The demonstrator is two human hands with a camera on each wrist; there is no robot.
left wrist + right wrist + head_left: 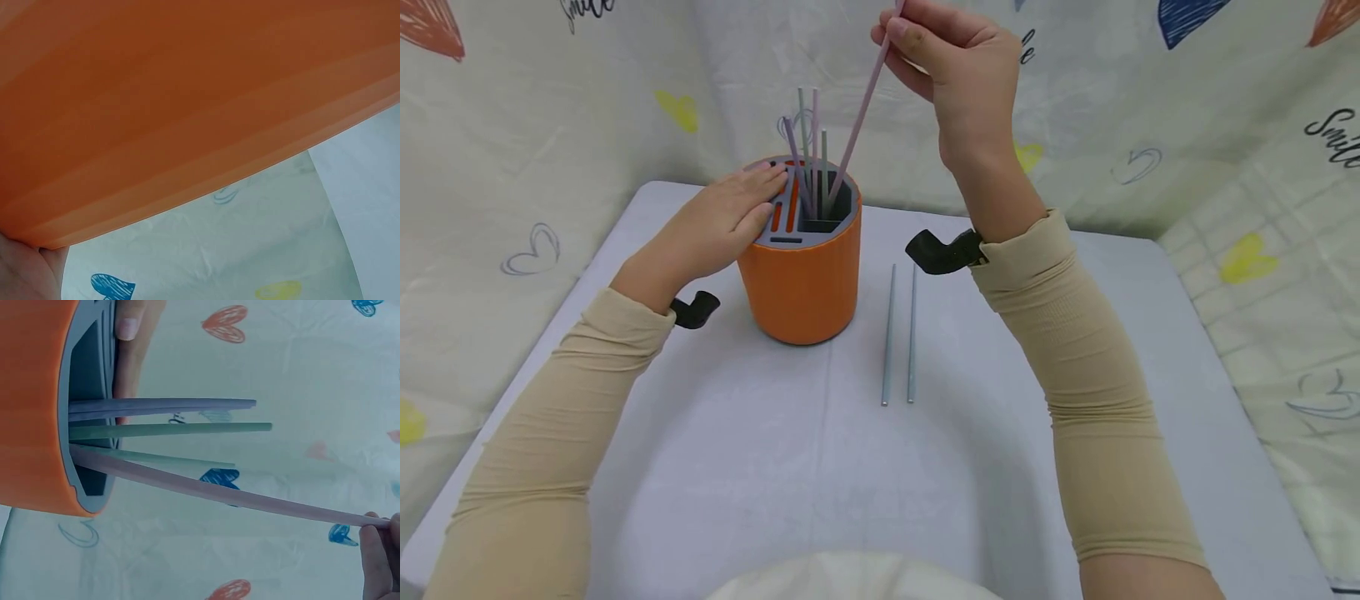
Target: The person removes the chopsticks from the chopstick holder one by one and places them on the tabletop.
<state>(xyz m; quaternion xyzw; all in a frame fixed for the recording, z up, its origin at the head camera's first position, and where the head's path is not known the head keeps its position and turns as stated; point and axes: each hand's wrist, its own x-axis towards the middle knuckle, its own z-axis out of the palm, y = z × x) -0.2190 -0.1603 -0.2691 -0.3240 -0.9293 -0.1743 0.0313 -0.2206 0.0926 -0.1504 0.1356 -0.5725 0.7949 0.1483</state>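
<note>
An orange utensil holder (801, 292) with a grey slotted top (786, 240) stands upright on the table. My left hand (718, 221) rests flat on the left side of that top, fingers extended. Up and to the right, my right hand (973, 79) pinches the upper end of a pink chopstick (867, 100). That chopstick leans to the right, its lower end inside the holder's open compartment. Several purple, green and pink chopsticks (169, 431) stand in the same compartment. In the left wrist view the holder's orange wall (187, 106) fills most of the picture.
Two light blue chopsticks (888, 342) lie side by side on the white table (820, 475), right of the holder. A printed cloth (625, 108) with hearts and lettering hangs behind and around the table. Black bands (943, 252) sit at both wrists.
</note>
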